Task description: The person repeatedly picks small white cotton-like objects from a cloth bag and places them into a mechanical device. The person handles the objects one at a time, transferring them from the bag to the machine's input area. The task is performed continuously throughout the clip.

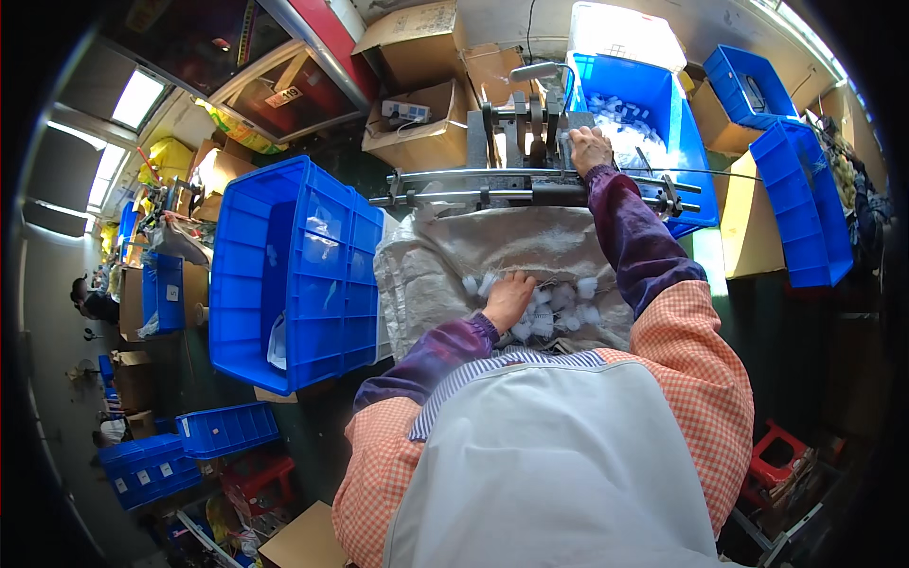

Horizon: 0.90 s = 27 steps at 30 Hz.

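Note:
My left hand (509, 301) is down among a heap of small white plastic pieces (559, 312) on a grey-beige cloth (426, 270) spread before me. Its fingers are bent and close together; what they pinch, if anything, is hidden. Farther forward and to the right, my right hand (592, 151) is closed at the right side of a bench machine (535, 133) with metal rods and a dark wheel. Whatever lies under those fingers does not show. Two long horizontal rods (445, 175) run across the machine's near side.
Beyond my right hand, a blue bin (682, 118) holds many similar white pieces. Large blue crates (322, 275) stand close on my left. Open cardboard boxes (412, 118) sit behind the machine. More blue crates (800, 204) are stacked at right, with a red stool (776, 454) lower down.

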Tool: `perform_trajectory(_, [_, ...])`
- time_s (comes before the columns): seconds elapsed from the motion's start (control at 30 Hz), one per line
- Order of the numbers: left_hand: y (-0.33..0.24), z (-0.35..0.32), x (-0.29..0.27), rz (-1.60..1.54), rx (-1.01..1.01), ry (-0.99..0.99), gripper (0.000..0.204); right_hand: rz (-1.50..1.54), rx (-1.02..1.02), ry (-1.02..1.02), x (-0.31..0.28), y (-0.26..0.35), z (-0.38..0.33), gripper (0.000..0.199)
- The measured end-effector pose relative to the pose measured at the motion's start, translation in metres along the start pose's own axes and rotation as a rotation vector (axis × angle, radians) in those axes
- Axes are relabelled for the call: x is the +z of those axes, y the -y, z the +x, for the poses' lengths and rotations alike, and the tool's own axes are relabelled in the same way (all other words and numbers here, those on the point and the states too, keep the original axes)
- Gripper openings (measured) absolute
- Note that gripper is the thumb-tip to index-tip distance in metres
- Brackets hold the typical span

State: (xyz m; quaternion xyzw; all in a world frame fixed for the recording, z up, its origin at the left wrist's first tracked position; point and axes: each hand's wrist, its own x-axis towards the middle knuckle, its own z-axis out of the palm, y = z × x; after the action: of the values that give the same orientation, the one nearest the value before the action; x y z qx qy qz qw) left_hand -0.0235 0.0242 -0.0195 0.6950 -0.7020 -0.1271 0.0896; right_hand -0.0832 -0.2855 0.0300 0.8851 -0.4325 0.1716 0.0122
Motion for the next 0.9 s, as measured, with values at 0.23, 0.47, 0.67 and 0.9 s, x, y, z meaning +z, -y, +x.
perform_trajectory(0.23, [0.004,0.0,0.0,-0.111,0.005,0.026,0.014,0.054,-0.038,0.058,0.01,-0.006,0.008,0.021])
perform_trajectory(0.47, [0.006,0.006,-0.014,-0.377,-0.07,-0.035,0.011,-0.003,0.147,0.2,0.004,-0.003,0.012,0.027])
perform_trajectory(0.67, [0.005,0.012,-0.028,-0.455,-0.081,-0.24,0.011,-0.07,0.236,0.097,-0.011,-0.007,-0.011,0.027])
perform_trajectory(0.9, [-0.007,0.015,-0.049,-0.347,-0.098,-0.258,0.016,-0.027,0.171,0.07,0.005,0.014,-0.01,0.029])
